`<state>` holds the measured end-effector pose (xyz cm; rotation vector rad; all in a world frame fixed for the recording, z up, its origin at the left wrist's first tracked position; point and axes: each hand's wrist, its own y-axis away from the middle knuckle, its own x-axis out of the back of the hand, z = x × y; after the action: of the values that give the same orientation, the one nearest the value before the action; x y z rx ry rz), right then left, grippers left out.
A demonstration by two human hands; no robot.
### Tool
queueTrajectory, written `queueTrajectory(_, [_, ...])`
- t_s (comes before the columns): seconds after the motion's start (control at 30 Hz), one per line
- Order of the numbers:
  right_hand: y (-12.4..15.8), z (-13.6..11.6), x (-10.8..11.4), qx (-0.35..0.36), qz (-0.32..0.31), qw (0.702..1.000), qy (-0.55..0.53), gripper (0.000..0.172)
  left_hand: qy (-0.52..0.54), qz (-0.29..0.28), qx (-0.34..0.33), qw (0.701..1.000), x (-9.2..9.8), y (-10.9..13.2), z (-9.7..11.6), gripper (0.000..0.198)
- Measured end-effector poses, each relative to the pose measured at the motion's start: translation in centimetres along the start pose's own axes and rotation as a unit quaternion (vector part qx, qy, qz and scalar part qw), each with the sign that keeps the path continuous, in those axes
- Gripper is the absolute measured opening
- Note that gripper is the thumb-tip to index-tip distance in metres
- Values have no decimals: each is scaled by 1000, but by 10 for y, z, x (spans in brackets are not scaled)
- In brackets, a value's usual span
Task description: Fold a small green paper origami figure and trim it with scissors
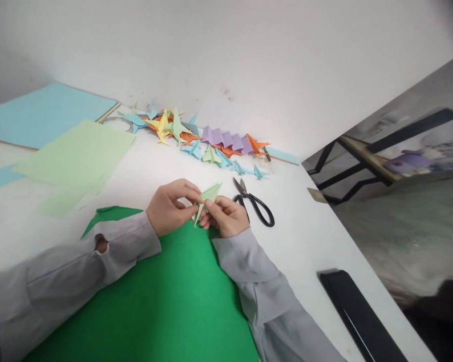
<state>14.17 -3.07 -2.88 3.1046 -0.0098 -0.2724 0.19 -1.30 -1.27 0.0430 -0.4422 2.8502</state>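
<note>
A small light-green origami crane point(211, 192) is held between my two hands above the far end of a green sheet point(166, 296). My left hand point(173, 205) pinches its left side between thumb and fingers. My right hand point(227, 215) grips the other side, its thumb lying on the paper. One narrow folded point hangs down between the hands, and a wider pointed flap sticks up to the right. Black-handled scissors point(260, 206) lie with blades parted just right of my right hand.
Folded paper cranes in several colours point(166, 125) and a purple pleated piece point(226, 140) line the wall. Light-green paper point(79, 156) and blue sheets point(49, 113) lie left. A black flat case point(358, 311) rests near the table's right edge.
</note>
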Motion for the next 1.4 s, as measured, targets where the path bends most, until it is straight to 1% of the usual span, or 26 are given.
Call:
queueTrajectory(0.17, [0,0,1,7,2,1000,-2,23,2,24,2,1000,0,-2,-1,9])
queueTrajectory(0.3, [0,-1,1,10,5,1000,0,23,27,34,14,999,1,-3,1,4])
queueTrajectory(0.4, [0,-1,1,12,4,1000,3,22,45,41,46,997,1,-4,2,4])
queueTrajectory(0.53, [1,-1,1,8,-3,1000,5,20,63,55,100,991,0,-5,3,13])
queueTrajectory(0.67, [1,0,2,-4,-12,1000,15,21,100,43,128,986,2,-6,2,22])
queueTrajectory(0.77, [1,-1,1,-9,-13,1000,17,22,128,33,145,981,3,-6,2,24])
queueTrajectory(0.93, [3,-3,0,-4,-6,1000,25,21,222,-3,187,957,4,-6,4,26])
queueTrajectory(1.03, [3,-4,0,-3,-2,999,34,21,195,-29,191,962,4,-6,3,22])
queueTrajectory(1.1, [2,-3,0,-2,-1,999,35,22,172,-36,188,966,3,-5,2,23])
queueTrajectory(1.23, [2,-3,1,-3,-3,999,32,23,166,-26,175,970,3,-5,1,24])
queueTrajectory(1.4, [2,-3,2,-11,-14,1000,21,22,139,4,166,976,3,-6,2,24])
